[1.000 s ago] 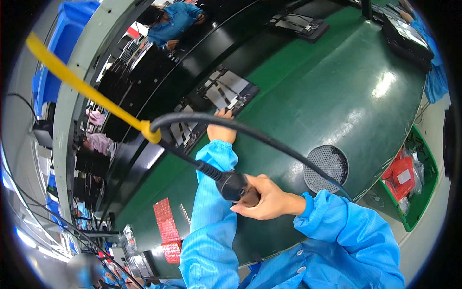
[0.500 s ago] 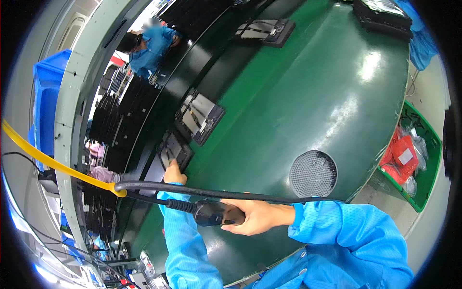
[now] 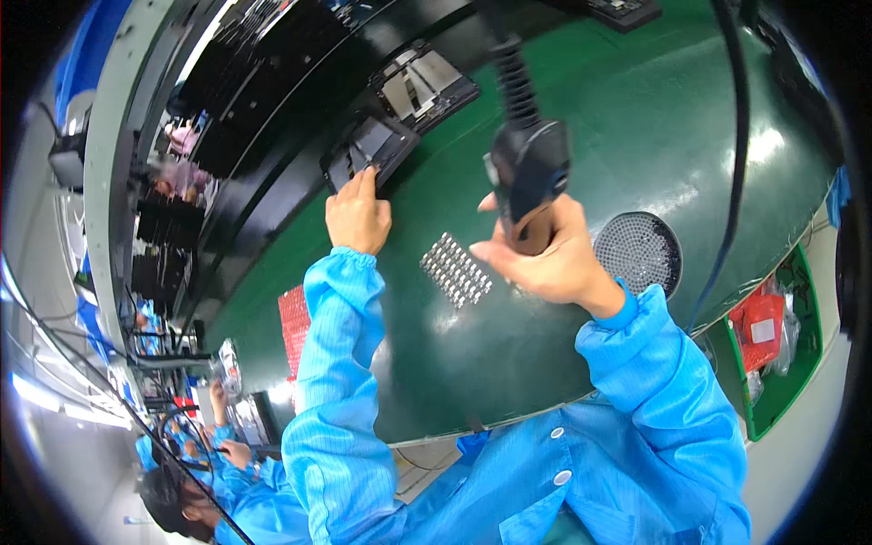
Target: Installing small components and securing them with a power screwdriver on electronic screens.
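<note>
Two hands are at work on the green table (image 3: 636, 136): my right hand (image 3: 545, 259) is wrapped tight around the grip of a black power screwdriver (image 3: 527, 168), held above the table with its long axis running from my palm up and away toward the far side, its ribbed cable boot pointing far. My left hand (image 3: 357, 213) lies half-curled, fingertips touching the near edge of a dark tray-like unit (image 3: 368, 150) to the far left. Between my hands lies a grey block of small parts (image 3: 456, 270), with a round mesh dish (image 3: 638, 252) to the right.
</note>
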`<control>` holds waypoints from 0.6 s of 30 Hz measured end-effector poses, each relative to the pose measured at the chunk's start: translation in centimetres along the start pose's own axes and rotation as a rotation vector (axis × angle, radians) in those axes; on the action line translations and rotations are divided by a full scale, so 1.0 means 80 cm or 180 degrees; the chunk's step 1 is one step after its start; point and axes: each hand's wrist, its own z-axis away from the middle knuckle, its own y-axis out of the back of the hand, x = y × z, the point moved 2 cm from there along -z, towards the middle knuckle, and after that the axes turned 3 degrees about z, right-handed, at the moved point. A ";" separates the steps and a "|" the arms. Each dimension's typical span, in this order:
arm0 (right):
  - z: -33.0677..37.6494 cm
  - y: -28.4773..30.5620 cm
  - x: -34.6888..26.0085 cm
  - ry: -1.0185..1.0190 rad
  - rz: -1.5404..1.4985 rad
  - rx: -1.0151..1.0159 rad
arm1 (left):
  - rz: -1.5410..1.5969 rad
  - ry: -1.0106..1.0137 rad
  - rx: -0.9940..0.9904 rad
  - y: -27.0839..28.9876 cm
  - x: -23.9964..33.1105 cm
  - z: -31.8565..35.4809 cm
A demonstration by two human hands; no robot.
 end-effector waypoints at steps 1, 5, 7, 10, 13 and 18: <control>0.000 0.000 0.002 0.0003 0.0032 0.0048 | 0.0028 -0.0033 0.0052 0.006 0.004 0.005; 0.004 0.002 -0.001 0.0088 -0.0042 0.0090 | 0.0299 -0.0182 0.0582 0.030 0.039 0.014; 0.005 -0.004 0.005 0.0073 -0.0062 0.0027 | 0.0313 -0.0231 0.0464 0.034 0.051 0.019; 0.001 -0.015 0.024 0.0433 0.0117 0.0250 | 0.0238 -0.0304 0.0656 0.034 0.053 0.030; -0.014 -0.029 0.047 0.0583 0.0168 0.0522 | -0.0123 0.0055 0.0421 0.037 0.043 0.042; -0.040 -0.068 0.069 0.0400 0.0111 0.0536 | -0.0403 0.0426 0.0618 0.038 -0.015 0.066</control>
